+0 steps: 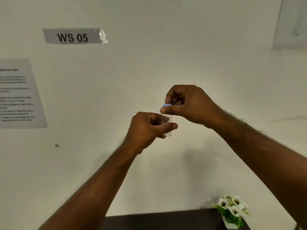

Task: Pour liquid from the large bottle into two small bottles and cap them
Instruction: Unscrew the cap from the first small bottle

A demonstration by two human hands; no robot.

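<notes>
Down at the bottom edge, a dark counter (157,220) pokes into view, and on its right end sits a little white pot of white flowers (231,211) with green leaves, close against the wall. Both bare forearms rise from the lower corners and meet in mid-air, well above that counter.

Left hand (146,130) first: its fingers are curled around a small clear bottle (167,125), thumb laid across the front, so most of the glass is hidden and only the bottom rim and a sliver of the side show. How much liquid is inside, I cannot tell. The bottle is held upright, off every surface.

Right hand (187,103) is just above it, fingers bunched, thumb and fingertips pinching a small blue cap (167,105). That cap sits right over the top of the bottle; whether it is seated on the neck or just touching, the fingers hide it.

Behind all this, a pale wall (166,55). Up on the left, a taped strip label reading "WS 05" (73,36); below it at the left edge, a printed sheet (18,93), text too blurred to read. Another pale sheet (292,24) hangs in the top right corner.
</notes>
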